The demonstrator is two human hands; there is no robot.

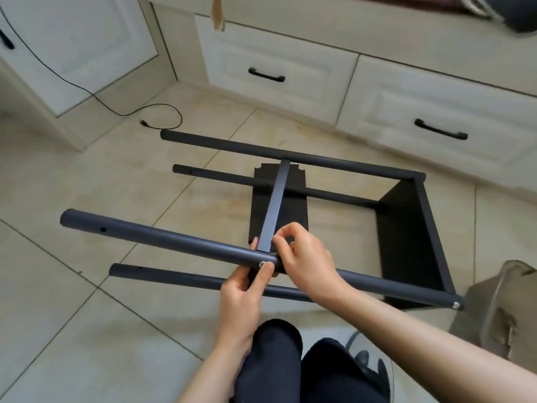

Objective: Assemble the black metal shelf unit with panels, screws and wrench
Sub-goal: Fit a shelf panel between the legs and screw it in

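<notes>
**Mid panel going onto near post, screw started by hand**

Frame (290, 216) lies on its side on the tile floor (87, 330), four posts running left to right. End panel (406, 237) already fixed at the right; a seated screw head (456, 304) shows at the right end of the near upper post (162, 238).

Mid panel (274, 203) stands edge-up between the near upper post and the far upper post (261, 149), its near end touching the near post.

Left hand (244, 295): fingers curled under the near post from below, thumb and forefinger pinching a screw (262, 263) at the post's near face, right at the panel joint. Screw head is proud of the tube, so probably only started.

Right hand (302, 257): fingers curled around the near end of the mid panel, pinching it against the post to hold alignment.

Step in hand, as I judge it: fastening the mid panel to the near upper post, finger-threading stage.

Next move calls for: keeping panel hole and post hole lined up while the screw bites, then a wrench to tighten. No wrench in view. Spare holes visible near the left ends of the posts, so more panels likely to come.

Around: white drawers (276, 74) far side, black cable (162, 114) far left, torn cardboard (499, 309) at right.
</notes>
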